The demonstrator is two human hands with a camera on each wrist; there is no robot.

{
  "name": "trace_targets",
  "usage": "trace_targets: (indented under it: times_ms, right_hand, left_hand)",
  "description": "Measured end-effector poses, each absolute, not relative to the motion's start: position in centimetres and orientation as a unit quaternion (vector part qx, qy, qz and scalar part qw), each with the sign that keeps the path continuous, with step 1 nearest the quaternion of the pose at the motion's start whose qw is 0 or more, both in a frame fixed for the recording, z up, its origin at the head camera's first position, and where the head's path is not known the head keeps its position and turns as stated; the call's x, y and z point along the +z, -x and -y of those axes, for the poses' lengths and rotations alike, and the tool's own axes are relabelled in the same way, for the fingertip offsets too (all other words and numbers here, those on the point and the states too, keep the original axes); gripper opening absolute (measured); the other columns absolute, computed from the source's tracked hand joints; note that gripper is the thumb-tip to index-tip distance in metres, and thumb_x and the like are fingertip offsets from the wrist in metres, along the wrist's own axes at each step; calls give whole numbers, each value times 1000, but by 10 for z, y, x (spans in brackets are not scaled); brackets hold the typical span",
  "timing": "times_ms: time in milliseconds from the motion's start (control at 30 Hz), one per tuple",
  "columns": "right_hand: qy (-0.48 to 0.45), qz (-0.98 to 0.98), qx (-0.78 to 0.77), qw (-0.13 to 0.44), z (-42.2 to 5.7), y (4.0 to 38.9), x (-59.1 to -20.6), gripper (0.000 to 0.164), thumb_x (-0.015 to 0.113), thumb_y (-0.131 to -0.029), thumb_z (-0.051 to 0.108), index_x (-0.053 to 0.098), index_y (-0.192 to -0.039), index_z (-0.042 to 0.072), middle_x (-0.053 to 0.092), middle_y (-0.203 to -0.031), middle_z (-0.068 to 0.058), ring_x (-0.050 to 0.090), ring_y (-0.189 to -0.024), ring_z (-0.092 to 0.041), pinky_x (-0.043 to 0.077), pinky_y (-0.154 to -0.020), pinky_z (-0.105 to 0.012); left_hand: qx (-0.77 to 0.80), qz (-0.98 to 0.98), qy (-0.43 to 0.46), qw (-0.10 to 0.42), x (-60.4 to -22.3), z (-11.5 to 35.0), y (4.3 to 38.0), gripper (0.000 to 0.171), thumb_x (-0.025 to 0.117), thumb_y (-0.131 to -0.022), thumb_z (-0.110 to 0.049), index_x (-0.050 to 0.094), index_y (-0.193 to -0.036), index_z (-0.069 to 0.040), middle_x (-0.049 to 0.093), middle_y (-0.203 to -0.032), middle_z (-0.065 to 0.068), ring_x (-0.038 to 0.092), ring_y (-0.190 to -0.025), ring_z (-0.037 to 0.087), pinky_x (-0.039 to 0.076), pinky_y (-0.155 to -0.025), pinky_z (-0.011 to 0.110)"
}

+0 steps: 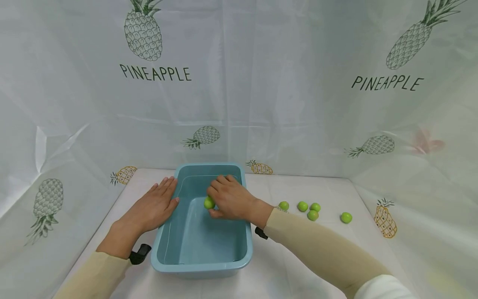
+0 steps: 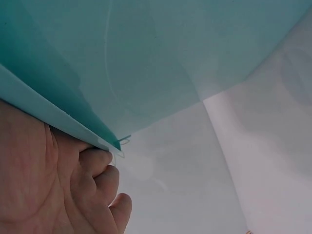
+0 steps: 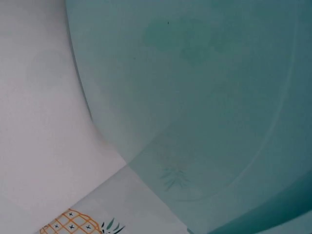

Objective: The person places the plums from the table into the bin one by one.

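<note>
Beige is being worn on both sides here: the left sleeve (image 1: 95,276) is cut long and plain, and it is matched in colour by the right sleeve (image 1: 321,249), which is finely creased towards the elbow. There, the beige is met by a white garment (image 1: 382,287). Down at the wrists, a chunky black fitting (image 1: 140,254) is worn beside the left cuff, and a second black piece (image 1: 261,233) is partly hidden by the right cuff. Both hands (image 1: 153,205) are left bare.
</note>
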State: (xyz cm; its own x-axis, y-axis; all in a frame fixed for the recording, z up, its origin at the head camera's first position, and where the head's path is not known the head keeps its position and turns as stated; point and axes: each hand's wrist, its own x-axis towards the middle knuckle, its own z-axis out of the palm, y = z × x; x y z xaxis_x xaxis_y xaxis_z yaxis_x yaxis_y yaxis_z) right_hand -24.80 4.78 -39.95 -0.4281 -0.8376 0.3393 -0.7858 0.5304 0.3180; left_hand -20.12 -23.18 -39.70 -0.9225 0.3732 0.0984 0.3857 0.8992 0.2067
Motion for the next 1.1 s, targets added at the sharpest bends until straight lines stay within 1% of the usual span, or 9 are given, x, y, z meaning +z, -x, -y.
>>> trace_targets:
  times_ms: [167,433,700,800,900,1000,1100]
  right_hand:
    - [-479,849,-64,214,-45,248,-404,30,64,-95,50,60,-94,21,55,-90,6,48,-87,-14,41,-78,-32]
    - [-477,849,-76,214,-44,248,-407,31,64,-96,51,60,-93,21,54,-87,6,43,-82,-14,34,-74,-30]
    - [-474,850,-89,211,-44,247,-408,34,62,-99,53,60,-95,19,55,-89,5,45,-85,-15,32,-75,-31]
    - [-472,852,-87,210,-44,246,-407,34,64,-99,53,60,-95,19,56,-89,4,46,-86,-16,34,-76,-31]
    - [-470,853,-76,213,-44,246,-407,31,64,-100,49,61,-95,18,57,-90,4,49,-87,-17,40,-78,-33]
    - [-467,854,-50,222,-47,246,-406,27,64,-101,44,63,-98,17,59,-93,3,52,-91,-17,45,-82,-35]
    - [-463,853,-14,240,-56,248,-404,23,66,-101,39,65,-103,15,61,-96,2,54,-92,-19,46,-83,-37]
  left_hand:
    - [-111,974,194,31,-398,232,202,66,46,-113,-32,30,-162,8,31,-169,26,26,-158,47,25,-128,64]
    - [-112,974,194,36,-400,232,202,65,47,-112,-31,30,-162,8,32,-169,26,27,-158,48,26,-127,64]
    - [-118,973,193,33,-399,232,201,65,47,-112,-30,30,-162,9,31,-169,27,26,-158,48,26,-127,64]
    - [-119,973,194,31,-399,232,200,65,47,-112,-30,30,-161,9,30,-169,27,26,-158,48,26,-127,64]
    - [-122,973,194,32,-398,233,200,65,48,-112,-29,30,-161,10,30,-169,27,26,-158,48,26,-127,64]
    - [-127,972,193,30,-398,233,200,65,47,-112,-28,29,-161,10,30,-169,27,25,-158,49,26,-127,64]
    - [-133,971,194,26,-399,233,200,65,46,-113,-29,28,-162,10,29,-169,27,24,-158,48,25,-128,64]
